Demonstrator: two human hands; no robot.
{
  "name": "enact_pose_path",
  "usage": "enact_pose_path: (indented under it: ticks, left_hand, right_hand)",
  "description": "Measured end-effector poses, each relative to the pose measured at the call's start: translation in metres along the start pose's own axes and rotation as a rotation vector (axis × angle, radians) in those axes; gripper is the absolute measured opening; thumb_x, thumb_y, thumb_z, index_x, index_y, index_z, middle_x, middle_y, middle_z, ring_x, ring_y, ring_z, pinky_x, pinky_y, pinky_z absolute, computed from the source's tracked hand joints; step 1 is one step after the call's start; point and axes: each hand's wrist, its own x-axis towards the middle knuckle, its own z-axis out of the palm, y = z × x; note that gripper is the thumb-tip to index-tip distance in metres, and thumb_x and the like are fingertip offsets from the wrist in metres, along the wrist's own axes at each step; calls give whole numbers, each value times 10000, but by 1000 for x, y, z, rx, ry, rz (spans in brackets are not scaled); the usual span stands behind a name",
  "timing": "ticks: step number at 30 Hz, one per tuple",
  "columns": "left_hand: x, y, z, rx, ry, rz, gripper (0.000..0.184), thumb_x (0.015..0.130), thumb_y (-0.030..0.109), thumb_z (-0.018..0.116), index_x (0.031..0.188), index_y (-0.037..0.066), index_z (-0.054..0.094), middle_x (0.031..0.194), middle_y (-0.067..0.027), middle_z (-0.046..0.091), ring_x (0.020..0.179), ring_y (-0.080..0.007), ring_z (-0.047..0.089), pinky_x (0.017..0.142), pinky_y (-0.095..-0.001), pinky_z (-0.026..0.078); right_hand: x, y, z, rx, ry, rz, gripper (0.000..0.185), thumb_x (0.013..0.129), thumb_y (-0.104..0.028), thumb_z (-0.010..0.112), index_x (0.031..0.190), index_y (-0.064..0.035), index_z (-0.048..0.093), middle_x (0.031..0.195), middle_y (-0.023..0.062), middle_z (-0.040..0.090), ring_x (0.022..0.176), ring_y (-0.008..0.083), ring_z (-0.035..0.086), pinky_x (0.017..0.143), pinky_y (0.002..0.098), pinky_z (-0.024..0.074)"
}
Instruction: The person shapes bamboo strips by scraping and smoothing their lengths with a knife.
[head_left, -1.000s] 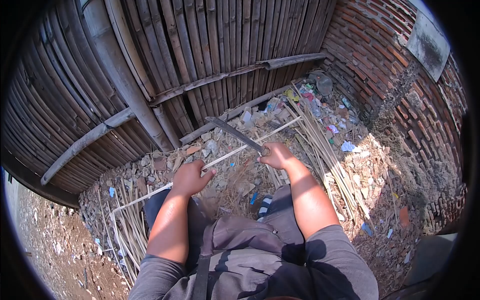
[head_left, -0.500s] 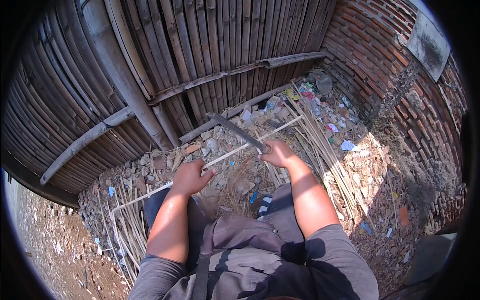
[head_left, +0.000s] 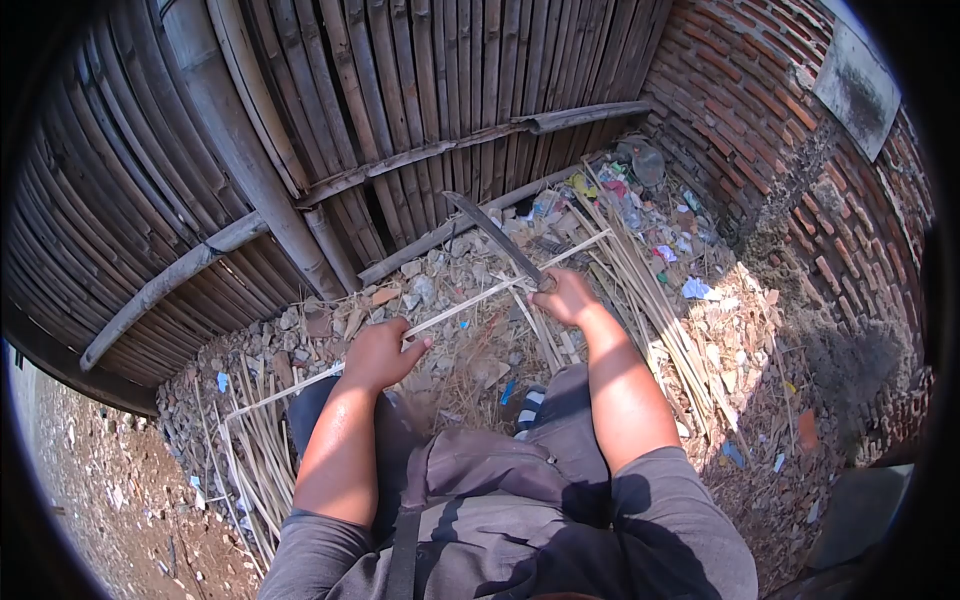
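A long pale bamboo strip (head_left: 460,306) runs slantwise in front of me, from the lower left up to the right. My left hand (head_left: 378,356) is closed around it near its middle, with the thumb pointing right. In my right hand (head_left: 566,297) is the handle of a machete (head_left: 497,236), whose dark curved blade points up and to the left. The blade's lower part is close to the strip; whether they touch I cannot tell. My fingers partly hide the machete's handle.
Bundles of split bamboo strips lie to the right (head_left: 665,335) and lower left (head_left: 262,465). Rubble and scraps of litter cover the ground. A bamboo wall (head_left: 440,75) stands ahead, and a brick wall (head_left: 745,90) on the right.
My right hand has moved right and slightly up with the machete, and the blade's tip has swung up and to the right. My left hand stays on the strip, almost still.
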Motion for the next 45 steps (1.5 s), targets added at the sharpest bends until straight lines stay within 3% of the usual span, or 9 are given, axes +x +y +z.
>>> enact_pose_path:
  ticks: [6, 11, 21, 24, 30, 31, 34, 40, 45]
  left_hand:
    - [1, 2, 1, 14, 18, 11, 569, 898, 566, 731, 1075, 25, 724, 867, -205, 741, 889, -416, 732, 807, -509, 560]
    - [0, 6, -2, 15, 6, -2, 570, 897, 568, 732, 1062, 23, 727, 862, -199, 740, 885, -413, 730, 800, -506, 560]
    - [1, -3, -1, -19, 80, 22, 555, 889, 560, 754, 1035, 26, 719, 799, -185, 713, 804, -406, 718, 730, -492, 548]
    - [4, -2, 2, -15, 84, 44, 549, 889, 555, 754, 1033, 26, 718, 795, -191, 710, 800, -413, 716, 729, -494, 546]
    - [0, -1, 2, -35, 76, 45, 546, 888, 553, 755, 1025, 26, 716, 794, -193, 710, 799, -416, 715, 727, -496, 545]
    - [0, -1, 1, -43, 65, 41, 545, 888, 553, 755, 1023, 26, 715, 793, -193, 709, 798, -415, 715, 726, -496, 545]
    - [-1, 0, -2, -26, 66, 33, 540, 889, 550, 756, 1011, 26, 711, 790, -191, 708, 791, -413, 714, 724, -495, 546]
    - [2, -3, -2, -22, 83, 41, 533, 890, 546, 757, 977, 24, 698, 773, -188, 702, 779, -410, 710, 715, -497, 542]
    - [4, -2, 3, -42, 113, 72, 533, 889, 549, 757, 958, 24, 698, 761, -187, 697, 767, -408, 709, 705, -498, 539]
  right_hand:
    - [-6, -15, 10, -109, -34, -119, 531, 822, -419, 826, 1214, -71, 739, 1128, 246, 744, 1097, 425, 700, 964, 476, 552]
    - [-19, -53, 11, -176, -174, -104, 526, 825, -404, 831, 1268, -143, 723, 1190, 188, 739, 1134, 399, 687, 967, 467, 552]
    - [-3, -4, 0, -15, 144, 15, 634, 813, -422, 820, 1248, 22, 694, 1182, 284, 718, 1155, 444, 672, 1001, 471, 535]
    - [-5, -14, 4, 10, 71, 57, 605, 821, -412, 814, 1243, 5, 694, 1165, 270, 725, 1136, 438, 682, 980, 481, 544]
    - [-17, -46, 13, -165, -162, -193, 493, 826, -396, 813, 1243, -152, 713, 1149, 186, 746, 1081, 415, 699, 921, 480, 567]
    - [-21, -58, 8, -194, -204, -145, 477, 825, -395, 816, 1250, -202, 716, 1149, 161, 751, 1070, 411, 701, 917, 471, 569]
    - [-18, -53, 2, -80, -124, -144, 498, 827, -400, 818, 1255, -169, 714, 1151, 185, 746, 1085, 418, 694, 938, 473, 559]
    - [8, 9, 9, 102, 248, 117, 558, 833, -402, 820, 1258, -60, 704, 1149, 278, 724, 1133, 415, 688, 988, 462, 533]
    - [-4, -12, -1, 43, 147, 84, 580, 836, -414, 814, 1276, -58, 693, 1115, 261, 738, 1078, 405, 714, 940, 473, 556]
